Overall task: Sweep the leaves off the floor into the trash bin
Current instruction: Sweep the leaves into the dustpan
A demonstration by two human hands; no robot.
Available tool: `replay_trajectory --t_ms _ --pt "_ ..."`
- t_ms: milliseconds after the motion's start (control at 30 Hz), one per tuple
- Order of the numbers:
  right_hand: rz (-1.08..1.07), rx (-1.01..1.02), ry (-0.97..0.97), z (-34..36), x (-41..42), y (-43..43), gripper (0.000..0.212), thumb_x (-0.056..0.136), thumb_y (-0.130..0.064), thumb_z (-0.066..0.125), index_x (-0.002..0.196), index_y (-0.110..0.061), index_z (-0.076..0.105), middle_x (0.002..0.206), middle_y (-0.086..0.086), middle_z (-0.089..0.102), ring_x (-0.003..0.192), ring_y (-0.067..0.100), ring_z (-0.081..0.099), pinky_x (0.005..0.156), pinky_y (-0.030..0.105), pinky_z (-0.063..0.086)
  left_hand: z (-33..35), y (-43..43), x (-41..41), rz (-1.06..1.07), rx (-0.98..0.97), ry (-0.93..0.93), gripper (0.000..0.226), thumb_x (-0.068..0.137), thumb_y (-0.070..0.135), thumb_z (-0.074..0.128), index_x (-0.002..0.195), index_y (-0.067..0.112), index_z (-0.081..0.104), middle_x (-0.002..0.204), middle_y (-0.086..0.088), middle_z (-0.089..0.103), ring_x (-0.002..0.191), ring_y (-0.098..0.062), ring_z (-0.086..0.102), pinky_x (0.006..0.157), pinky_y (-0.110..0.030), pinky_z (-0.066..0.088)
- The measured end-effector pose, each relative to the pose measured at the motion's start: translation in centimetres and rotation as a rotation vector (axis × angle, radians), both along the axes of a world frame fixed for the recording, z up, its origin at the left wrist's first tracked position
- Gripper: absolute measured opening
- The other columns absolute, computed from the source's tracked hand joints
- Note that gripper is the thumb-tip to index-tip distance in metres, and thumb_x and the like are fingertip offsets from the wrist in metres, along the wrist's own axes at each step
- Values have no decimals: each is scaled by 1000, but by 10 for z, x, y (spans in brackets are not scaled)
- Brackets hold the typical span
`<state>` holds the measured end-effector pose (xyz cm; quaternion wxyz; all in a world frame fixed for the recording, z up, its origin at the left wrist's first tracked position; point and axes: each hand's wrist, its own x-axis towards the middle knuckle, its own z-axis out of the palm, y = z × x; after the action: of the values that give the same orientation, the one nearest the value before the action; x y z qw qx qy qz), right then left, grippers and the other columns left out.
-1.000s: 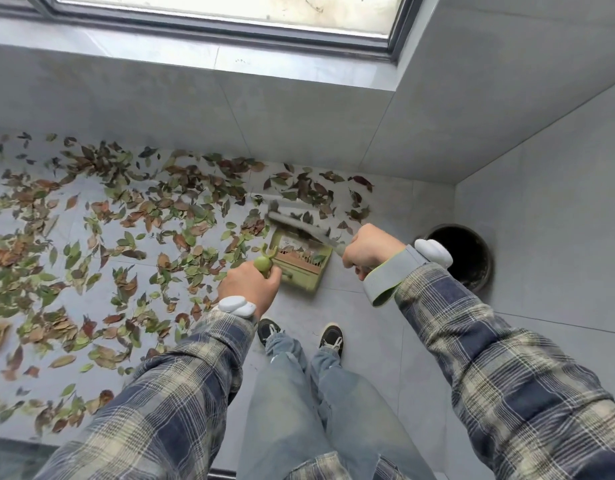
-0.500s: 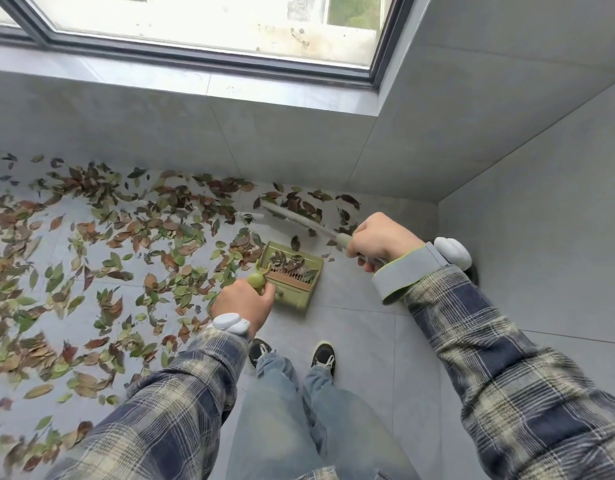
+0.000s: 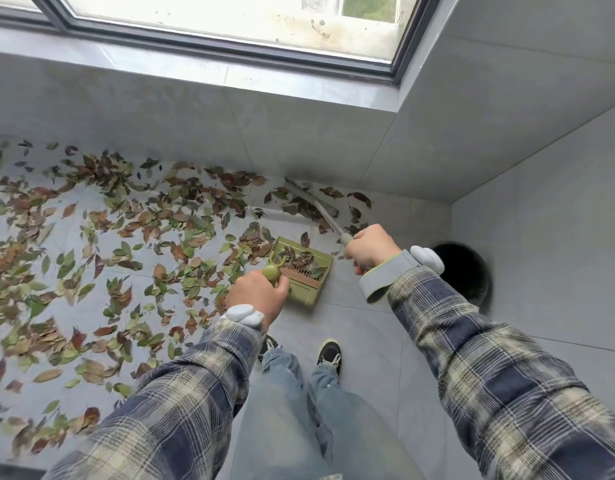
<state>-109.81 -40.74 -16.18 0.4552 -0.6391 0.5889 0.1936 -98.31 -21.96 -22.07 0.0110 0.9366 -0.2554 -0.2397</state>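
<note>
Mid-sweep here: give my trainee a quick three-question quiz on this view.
1. True or false: the green dustpan already holds some leaves.
2. The left hand grips the dustpan's handle; the right hand grips: A) a leaf, B) the broom handle?
3. Fill in: the trash bin stands on the person's ___ side.
Key: 1 true; 2 B; 3 right.
</note>
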Motion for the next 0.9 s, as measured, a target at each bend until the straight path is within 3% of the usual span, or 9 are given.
replay_trajectory --t_ms 167,300,467,600,800,900 --pt "146 89 97 15 -7 -1 8 83 -7 64 88 -1 61 71 12 63 69 28 60 68 33 48 5 -1 1 -12 -5 11 49 87 57 47 73 13 62 66 -5 57 61 -26 53 54 -27 38" --pt "206 126 142 40 -17 -16 11 76 -10 71 80 -2 65 66 10 65 64 27 57 67 34 48 10 -3 -2 -21 11 8 50 88 58 46 72 12 60 65 -5 54 61 -27 52 56 -28 38" --pt "171 102 123 62 -31 -24 28 73 -11 73 96 5 69 69 13 68 62 29 57 68 36 49 12 -3 -3 -22 -2 36 48 89 56 46 72 12 59 65 -5 55 61 -26 52 56 -27 38" --pt "123 61 73 69 -29 -25 22 76 -7 69 94 7 72 56 11 66 52 27 56 64 34 50 10 -2 -2 -18 0 46 49 88 56 46 75 12 62 68 -7 59 62 -27 55 55 -27 38" --pt "52 -60 -2 52 -13 -22 14 81 -8 62 90 1 69 68 11 64 56 25 58 61 32 49 7 -4 0 -22 23 43 51 88 60 46 82 13 65 76 -8 64 69 -29 61 61 -30 50" --pt "13 -98 -23 31 -2 -16 16 84 -9 59 94 0 68 79 13 64 70 29 62 70 38 55 6 -6 2 -19 27 16 49 87 61 47 80 15 64 72 -6 61 67 -27 59 59 -28 49"
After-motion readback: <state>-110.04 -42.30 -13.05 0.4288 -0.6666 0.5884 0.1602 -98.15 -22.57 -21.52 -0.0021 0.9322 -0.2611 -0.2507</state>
